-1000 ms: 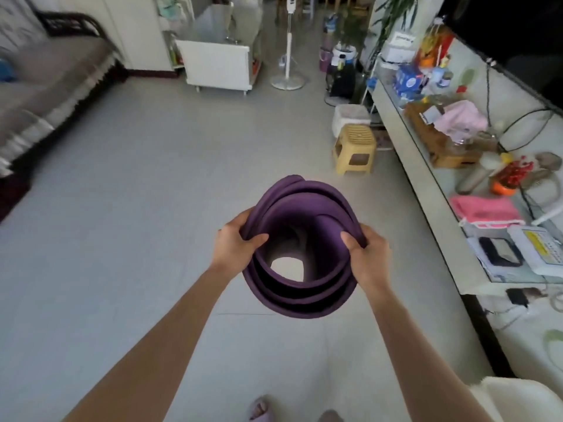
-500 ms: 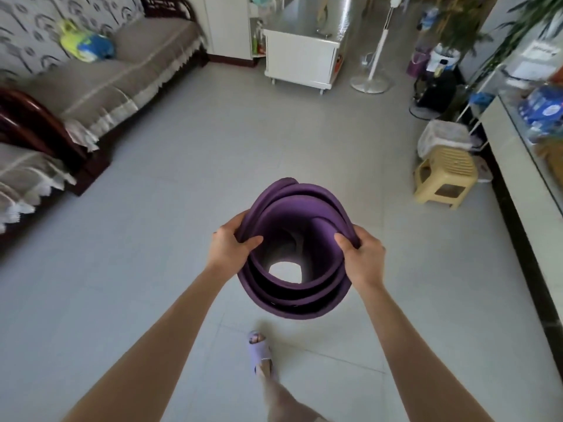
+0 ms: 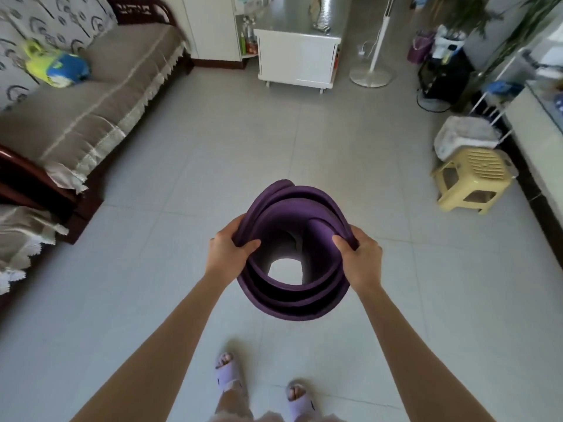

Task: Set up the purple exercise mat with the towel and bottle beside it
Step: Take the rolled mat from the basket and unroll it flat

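Note:
The purple exercise mat (image 3: pixel 292 303) is rolled in a loose coil and held upright above the tiled floor, so I look down through its open core. My left hand (image 3: pixel 227 254) grips the coil's left rim, thumb inside and fingers outside. My right hand (image 3: pixel 362 260) grips the right rim the same way. The towel and the bottle are out of view.
A sofa with a brown cover (image 3: pixel 91 105) lines the left side, a white cabinet (image 3: pixel 297 60) and a fan stand (image 3: pixel 371 74) stand at the back. A yellow plastic stool (image 3: pixel 472 181) and a white counter (image 3: pixel 539 141) are on the right. My slippered feet (image 3: pixel 227 371) are below.
The view has swung left, from the cluttered counter to the sofa and open floor. Both hands keep the same grip on the mat. My feet have come into view.

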Demonstrator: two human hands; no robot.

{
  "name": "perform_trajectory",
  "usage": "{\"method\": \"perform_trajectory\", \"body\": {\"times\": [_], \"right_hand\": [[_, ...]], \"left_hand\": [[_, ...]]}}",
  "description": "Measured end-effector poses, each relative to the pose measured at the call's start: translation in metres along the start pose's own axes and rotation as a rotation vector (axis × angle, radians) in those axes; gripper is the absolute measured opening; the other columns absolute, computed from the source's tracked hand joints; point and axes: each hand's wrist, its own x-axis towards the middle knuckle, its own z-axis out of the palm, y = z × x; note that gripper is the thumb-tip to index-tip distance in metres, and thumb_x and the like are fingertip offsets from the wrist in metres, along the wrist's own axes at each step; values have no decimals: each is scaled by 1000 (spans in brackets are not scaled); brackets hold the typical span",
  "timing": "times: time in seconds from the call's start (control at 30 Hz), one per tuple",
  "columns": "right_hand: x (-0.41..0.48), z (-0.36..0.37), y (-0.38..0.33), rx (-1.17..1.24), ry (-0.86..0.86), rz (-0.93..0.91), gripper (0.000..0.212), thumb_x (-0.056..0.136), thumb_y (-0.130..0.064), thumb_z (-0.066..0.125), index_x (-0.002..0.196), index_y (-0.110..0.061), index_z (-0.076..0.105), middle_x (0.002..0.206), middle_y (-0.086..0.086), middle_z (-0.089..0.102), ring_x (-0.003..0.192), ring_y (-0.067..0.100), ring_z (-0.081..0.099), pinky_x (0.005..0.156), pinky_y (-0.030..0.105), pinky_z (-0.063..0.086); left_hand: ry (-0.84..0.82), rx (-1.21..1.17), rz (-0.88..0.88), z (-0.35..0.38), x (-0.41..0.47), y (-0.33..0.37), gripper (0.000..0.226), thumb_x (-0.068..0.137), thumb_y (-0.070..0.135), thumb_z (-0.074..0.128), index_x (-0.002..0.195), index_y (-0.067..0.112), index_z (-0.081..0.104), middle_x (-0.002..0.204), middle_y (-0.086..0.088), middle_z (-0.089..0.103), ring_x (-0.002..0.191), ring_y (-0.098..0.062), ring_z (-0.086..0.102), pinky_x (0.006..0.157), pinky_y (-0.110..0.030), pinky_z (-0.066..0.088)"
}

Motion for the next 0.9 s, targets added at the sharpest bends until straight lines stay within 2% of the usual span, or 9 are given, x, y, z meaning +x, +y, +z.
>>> {"method": "perform_trajectory", "body": {"times": [0.17, 0.23, 0.3, 0.43, 0.5, 0.6, 0.73, 0.8, 0.9], "right_hand": [[39, 60, -30, 10, 95, 53, 23, 90, -16, 61, 112, -12, 66, 85, -6, 64, 79, 15, 58, 76, 23, 43], [51, 84, -39, 7, 145, 74, 22, 90, -15, 61, 112, -11, 67, 84, -5, 64, 77, 14, 58, 71, 17, 45], [60, 110, -48, 26, 220, 130, 22, 91, -14, 61, 111, -11, 67, 82, -7, 64, 74, 9, 58, 65, 6, 40], [78, 156, -67, 78, 359, 230, 20, 91, -13, 61, 110, -11, 67, 80, -10, 63, 73, 1, 58, 62, 2, 41], [87, 174, -73, 74, 422, 278, 20, 90, -13, 61, 109, -11, 67, 80, -10, 63, 74, 6, 59, 63, 4, 41], [96, 194, -78, 91, 508, 348, 21, 90, -14, 61, 111, -11, 67, 83, -7, 64, 82, 16, 61, 72, 18, 42], [117, 211, -73, 71, 632, 441, 20, 90, -15, 61, 109, -13, 67, 79, -9, 62, 76, 14, 57, 64, 10, 39], [127, 221, -69, 64, 671, 469, 19, 90, -14, 61, 108, -13, 67, 76, -9, 61, 75, 14, 57, 63, 7, 39], [160, 234, -53, 99, 748, 532, 19, 90, -13, 61, 108, -11, 67, 77, -5, 64, 76, 18, 59, 72, 23, 45]], "left_hand": [[-93, 28, 79, -35, 90, -15, 54, 82, 8, 70, 132, 19, 54, 111, 3, 66, 102, -19, 60, 98, -33, 47], [-147, 38, 130, -47, 123, -22, 54, 81, 8, 71, 132, 17, 54, 114, 1, 66, 103, -19, 60, 97, -33, 47], [-226, 48, 170, -60, 161, -27, 55, 81, 7, 71, 132, 17, 54, 113, 4, 65, 101, -16, 60, 95, -29, 47], [-367, 57, 229, -79, 231, -30, 57, 80, 5, 72, 132, 20, 55, 108, 10, 64, 97, -11, 60, 88, -18, 43], [-442, 64, 250, -80, 264, -28, 58, 79, 5, 72, 132, 21, 55, 108, 10, 65, 99, -12, 61, 92, -22, 45], [-530, 103, 300, -76, 301, -29, 57, 79, 7, 73, 131, 21, 55, 108, 9, 65, 101, -15, 62, 95, -27, 46], [-657, 129, 384, -55, 348, -25, 57, 79, 6, 73, 131, 19, 56, 109, 10, 65, 99, -14, 62, 95, -26, 46], [-705, 130, 400, -44, 368, -25, 56, 78, 4, 73, 130, 18, 56, 107, 11, 64, 96, -11, 61, 93, -23, 47], [-766, 160, 434, -12, 410, -33, 55, 78, 2, 72, 129, 16, 57, 106, 12, 64, 93, -8, 61, 84, -5, 44]]}}
